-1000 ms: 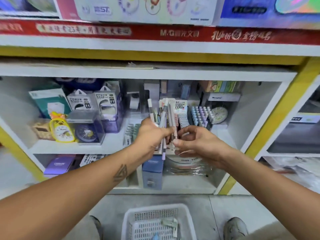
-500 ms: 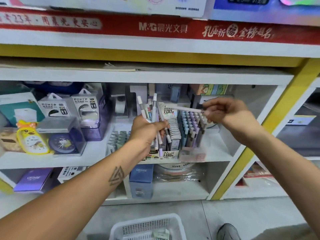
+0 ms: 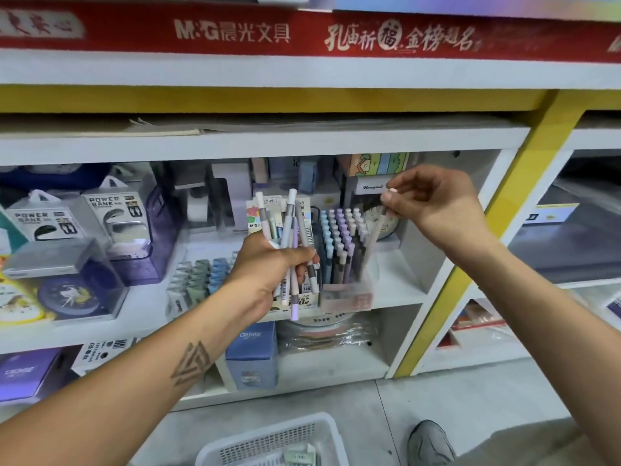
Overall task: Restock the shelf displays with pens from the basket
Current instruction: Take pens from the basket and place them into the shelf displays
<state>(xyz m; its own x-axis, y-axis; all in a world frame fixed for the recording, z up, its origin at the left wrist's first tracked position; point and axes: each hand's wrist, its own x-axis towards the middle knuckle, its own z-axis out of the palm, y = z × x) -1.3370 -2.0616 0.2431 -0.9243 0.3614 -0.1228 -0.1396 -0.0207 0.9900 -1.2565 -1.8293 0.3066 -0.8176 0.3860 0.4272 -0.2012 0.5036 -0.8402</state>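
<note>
- A bundle of pens (image 3: 291, 243) is gripped in the left hand (image 3: 268, 267), fingers curled round the barrels; the pens stand roughly upright, their caps fanned out above the fist and their tips sticking out below it.
- The bundle is held in front of the middle shelf (image 3: 141, 317), just left of the pen display (image 3: 342, 250).
- A single pen (image 3: 375, 230) is pinched near its top end between thumb and fingertips of the right hand (image 3: 437, 203); it hangs downward, slightly slanted and blurred, over the right edge of the display.
- The display is filled with rows of blue and purple capped pens standing upright.
- A white basket (image 3: 268, 442) is seen on the floor at the bottom edge, with a small packet inside.
- Power bank boxes (image 3: 104, 213) and a clock in a clear case (image 3: 72, 290) are set on the shelf to the left.
- A shoe (image 3: 430, 442) is visible at lower right.
</note>
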